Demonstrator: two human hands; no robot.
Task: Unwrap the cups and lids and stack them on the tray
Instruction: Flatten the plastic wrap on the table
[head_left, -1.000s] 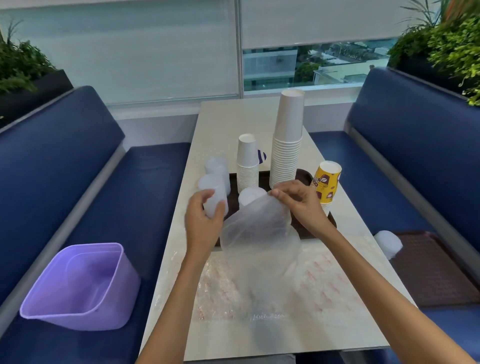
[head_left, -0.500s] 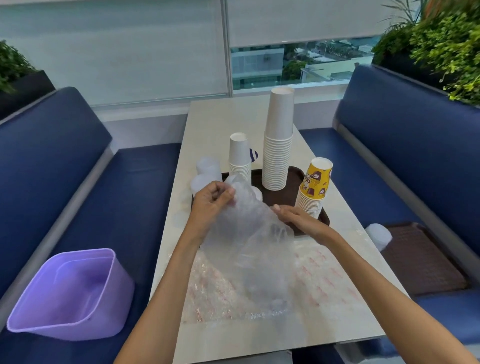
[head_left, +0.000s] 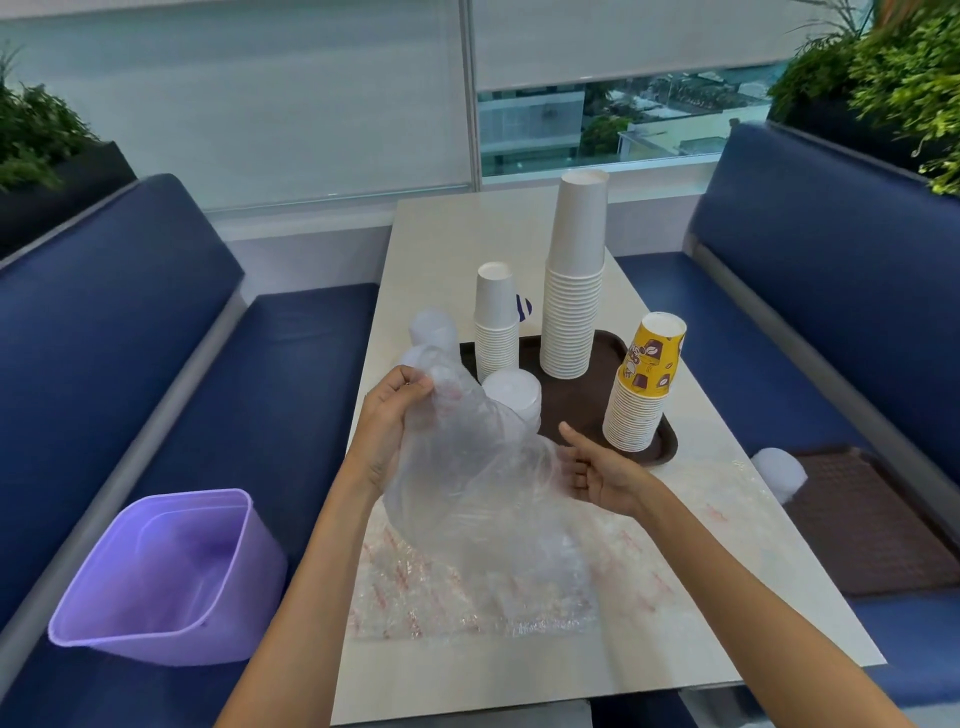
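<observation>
My left hand (head_left: 389, 423) grips the top of a clear, empty plastic bag (head_left: 467, 478) held above the table. My right hand (head_left: 597, 470) holds the bag's right edge with curled fingers, thumb up. Behind the bag a brown tray (head_left: 657, 449) carries a tall white cup stack (head_left: 574, 291), a shorter white cup stack (head_left: 496, 322), a yellow printed cup stack (head_left: 647, 384) and a stack of translucent lids (head_left: 514, 395). More lids (head_left: 434, 327) stand at the tray's left edge, partly hidden by the bag.
A flat clear wrapper with red print (head_left: 467, 597) lies on the table near me. A purple bin (head_left: 171, 577) sits on the left bench. On the right bench lie a second brown tray (head_left: 872, 525) and a lid stack (head_left: 779, 473).
The bag has come off the lids and been lifted left. My left hand gathered its top, and my right hand dropped lower to its right edge.
</observation>
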